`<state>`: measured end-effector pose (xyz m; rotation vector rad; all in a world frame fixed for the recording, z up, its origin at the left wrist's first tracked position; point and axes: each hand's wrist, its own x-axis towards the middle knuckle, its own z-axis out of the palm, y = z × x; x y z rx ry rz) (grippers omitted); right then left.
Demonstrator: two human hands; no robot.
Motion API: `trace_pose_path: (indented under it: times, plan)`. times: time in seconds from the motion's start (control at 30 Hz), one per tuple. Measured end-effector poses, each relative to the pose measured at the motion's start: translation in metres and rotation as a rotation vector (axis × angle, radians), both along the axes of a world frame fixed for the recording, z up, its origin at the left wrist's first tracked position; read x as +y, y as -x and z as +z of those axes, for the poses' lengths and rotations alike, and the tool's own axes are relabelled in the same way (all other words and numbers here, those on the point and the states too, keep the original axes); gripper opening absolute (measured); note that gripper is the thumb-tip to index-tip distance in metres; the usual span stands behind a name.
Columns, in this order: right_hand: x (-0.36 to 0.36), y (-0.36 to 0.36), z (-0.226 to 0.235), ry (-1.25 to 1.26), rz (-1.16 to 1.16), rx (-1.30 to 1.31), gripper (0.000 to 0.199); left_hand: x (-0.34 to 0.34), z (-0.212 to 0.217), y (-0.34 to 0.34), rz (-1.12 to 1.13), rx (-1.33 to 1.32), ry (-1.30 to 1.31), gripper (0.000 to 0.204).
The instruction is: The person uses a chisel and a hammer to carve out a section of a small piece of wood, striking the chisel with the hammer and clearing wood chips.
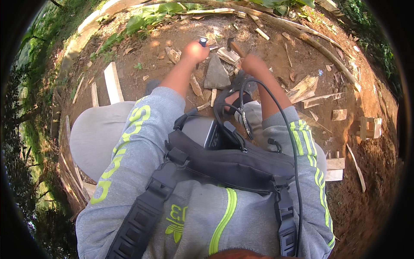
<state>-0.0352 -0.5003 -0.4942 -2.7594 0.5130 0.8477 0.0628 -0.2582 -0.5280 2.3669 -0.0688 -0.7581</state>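
My right hand is closed around the brown wooden handle of a hammer. The hammer's dark metal head points up and to the left. To its left, my left hand makes a closed grip on a dark blue-topped tool. Only its round end shows above the fist, and a thin dark part shows below; its exact kind is hidden. Between the hands, on the ground, lies a flat grey stone. A split piece of pale wood lies just beyond the stone, close to the hammer.
Wood offcuts and chips lie scattered on the brown soil. A pale board stands left of my knee. Long poles curve along the far side, with green leaves beyond. A black cable runs past my right arm to a waist bag.
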Motion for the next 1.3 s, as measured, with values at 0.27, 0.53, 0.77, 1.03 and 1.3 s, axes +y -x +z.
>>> trace_pose_path:
  times: [0.27,0.53,0.77,1.03,1.3]
  plan:
    - [0.025,-0.018,-0.022,-0.112,-0.140,-0.204,0.033,-0.011,0.022,0.028,-0.206,0.011,-0.127,0.036]
    - [-0.002,-0.008,0.007,-0.031,-0.094,0.183,0.039,0.023,-0.007,0.021,-0.172,0.105,-0.216,0.040]
    - [0.023,-0.004,-0.056,0.082,0.000,-0.111,0.041,0.001,-0.009,0.066,-0.557,0.073,-0.157,0.059]
    - [0.029,-0.018,-0.054,-0.053,-0.081,-0.019,0.048,-0.011,-0.013,0.103,-0.757,-0.144,-0.278,0.079]
    - [0.014,-0.006,-0.012,-0.570,-0.653,-0.131,0.054,-0.035,0.007,0.097,-0.831,-0.041,-0.341,0.067]
